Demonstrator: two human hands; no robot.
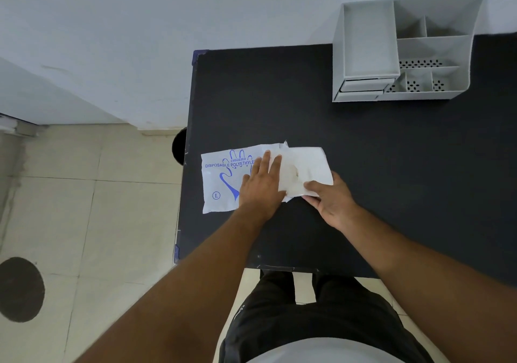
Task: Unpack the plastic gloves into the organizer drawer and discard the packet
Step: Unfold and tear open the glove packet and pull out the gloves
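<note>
So the whole thing sits on a black table (363, 166) pushed up against a pale wall (167, 13). The table's corners have little blue protectors, one at its far left corner (199, 54) and another on the left edge near the front (176, 252). Left of the table is a beige tiled floor (98, 208) with a dark round patch (21, 289) well off to the left, plus another dark round shape (180, 145) tucked partly under the table's left edge. Can't tell what either one is.
</note>
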